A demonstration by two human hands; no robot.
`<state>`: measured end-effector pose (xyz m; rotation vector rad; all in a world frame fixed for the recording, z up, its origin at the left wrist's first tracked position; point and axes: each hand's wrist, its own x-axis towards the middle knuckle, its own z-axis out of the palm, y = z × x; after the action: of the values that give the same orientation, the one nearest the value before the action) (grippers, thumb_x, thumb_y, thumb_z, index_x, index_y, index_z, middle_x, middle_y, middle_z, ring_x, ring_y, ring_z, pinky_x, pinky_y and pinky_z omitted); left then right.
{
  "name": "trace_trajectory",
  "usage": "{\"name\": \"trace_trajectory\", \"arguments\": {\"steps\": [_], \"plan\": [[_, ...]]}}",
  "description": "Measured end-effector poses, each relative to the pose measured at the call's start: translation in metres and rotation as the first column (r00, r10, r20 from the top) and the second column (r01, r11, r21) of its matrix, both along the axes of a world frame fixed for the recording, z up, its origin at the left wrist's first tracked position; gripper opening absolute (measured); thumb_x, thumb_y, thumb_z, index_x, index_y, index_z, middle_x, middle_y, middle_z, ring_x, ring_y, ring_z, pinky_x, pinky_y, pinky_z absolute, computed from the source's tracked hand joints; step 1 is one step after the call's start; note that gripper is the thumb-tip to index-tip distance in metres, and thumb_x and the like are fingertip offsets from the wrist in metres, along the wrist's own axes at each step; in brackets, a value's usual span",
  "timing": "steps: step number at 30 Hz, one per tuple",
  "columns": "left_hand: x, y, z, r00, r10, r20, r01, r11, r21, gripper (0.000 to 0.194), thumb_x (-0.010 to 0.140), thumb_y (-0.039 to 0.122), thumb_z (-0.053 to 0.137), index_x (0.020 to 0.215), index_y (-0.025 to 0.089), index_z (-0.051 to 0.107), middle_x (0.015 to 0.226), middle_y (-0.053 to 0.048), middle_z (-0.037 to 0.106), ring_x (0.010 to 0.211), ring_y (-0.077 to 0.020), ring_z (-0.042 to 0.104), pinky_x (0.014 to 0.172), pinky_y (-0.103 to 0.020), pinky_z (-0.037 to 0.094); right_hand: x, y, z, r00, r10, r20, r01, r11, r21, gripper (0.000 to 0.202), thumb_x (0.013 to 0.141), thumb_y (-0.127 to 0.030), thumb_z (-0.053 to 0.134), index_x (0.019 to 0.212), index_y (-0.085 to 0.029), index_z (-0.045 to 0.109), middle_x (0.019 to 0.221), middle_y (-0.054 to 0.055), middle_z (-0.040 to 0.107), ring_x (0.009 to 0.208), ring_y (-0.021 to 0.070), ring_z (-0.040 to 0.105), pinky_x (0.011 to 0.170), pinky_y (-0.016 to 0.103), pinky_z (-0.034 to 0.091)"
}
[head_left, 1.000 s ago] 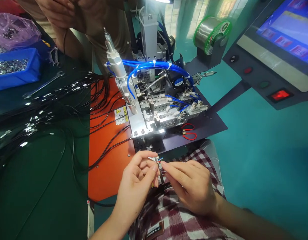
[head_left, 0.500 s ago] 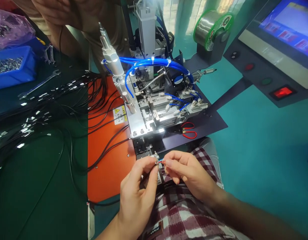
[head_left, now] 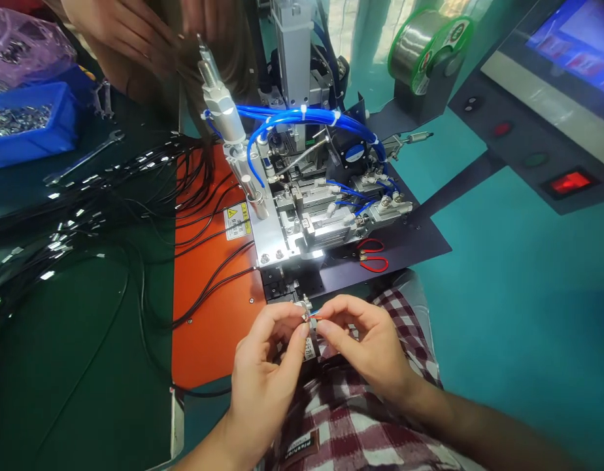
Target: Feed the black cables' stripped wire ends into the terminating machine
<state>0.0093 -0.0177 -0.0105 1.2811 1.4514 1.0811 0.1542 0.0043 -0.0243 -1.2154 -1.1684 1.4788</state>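
Close in front of my lap, my left hand (head_left: 272, 356) pinches a small metal connector (head_left: 305, 316) between thumb and forefinger. Thin red and blue wires (head_left: 314, 314) stick out from it toward the right. My right hand (head_left: 365, 333) has thumb and forefinger closed on these wires, fingertips a short way from the left ones. The fingers partly cover both connector and wires, so how they join cannot be made out. Just beyond both hands stands the metal machine (head_left: 326, 229) with its clamps and blue air hoses (head_left: 302, 118).
Red-handled cutters (head_left: 373, 255) lie on the machine's dark base plate. Black cables (head_left: 208, 297) cross the orange plate (head_left: 208, 347). Left are a wrench (head_left: 86, 157) and a blue bin (head_left: 32, 144) of metal parts. A solder spool (head_left: 427, 52) and control panel (head_left: 537, 131) stand right. Another person's hands (head_left: 130, 33) are opposite.
My right fingertips have moved left, closer to the connector and my left hand. The view has shifted slightly, and the other person's hands have moved.
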Motion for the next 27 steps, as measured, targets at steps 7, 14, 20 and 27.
{"name": "trace_trajectory", "arguments": {"steps": [7,14,20,27], "plan": [[0.001,-0.005,-0.009,0.999,-0.038,-0.035,0.038,0.999,0.002,0.015,0.087,0.016,0.057,0.099,0.027,0.056,0.083,0.006,0.062,0.074,-0.0059,0.06,0.068,-0.012,0.048,0.003,0.003,-0.005,0.997,0.038,-0.07,-0.042,0.998,-0.054,0.006,0.076,-0.02,0.065,0.075,-0.016,0.062,0.059,-0.002,0.058,0.047,0.0072,0.049,0.046,0.018,0.04],[-0.002,-0.006,-0.015,0.993,-0.102,-0.056,0.106,0.991,0.082,0.018,0.087,0.012,0.056,0.099,0.026,0.056,0.085,0.004,0.061,0.074,-0.0073,0.059,0.069,-0.015,0.048,0.01,0.012,-0.013,0.899,0.143,-0.415,-0.283,0.912,-0.297,0.016,0.076,-0.029,0.068,0.075,-0.015,0.059,0.058,-0.005,0.053,0.04,0.003,0.041,0.042,0.017,0.032],[-0.001,-0.006,-0.017,0.987,-0.159,0.016,0.159,0.987,0.034,0.016,0.089,0.016,0.053,0.102,0.025,0.057,0.087,0.002,0.062,0.078,-0.0104,0.061,0.072,-0.02,0.05,0.021,0.015,-0.014,0.915,0.258,-0.311,-0.341,0.906,-0.252,0.014,0.082,-0.028,0.065,0.079,-0.016,0.058,0.055,-0.007,0.048,0.042,0.0034,0.039,0.044,0.017,0.03],[-0.002,0.006,-0.002,0.964,-0.106,0.243,0.177,0.941,-0.289,0.026,0.084,0.022,0.058,0.11,0.019,0.059,0.067,0.004,0.058,0.057,-0.0092,0.055,0.056,-0.021,0.044,0.019,0.009,-0.013,0.953,0.285,-0.102,-0.291,0.955,-0.049,0.008,0.088,-0.023,0.058,0.081,-0.019,0.056,0.065,-0.005,0.047,0.05,0.0065,0.039,0.047,0.02,0.032]]}}
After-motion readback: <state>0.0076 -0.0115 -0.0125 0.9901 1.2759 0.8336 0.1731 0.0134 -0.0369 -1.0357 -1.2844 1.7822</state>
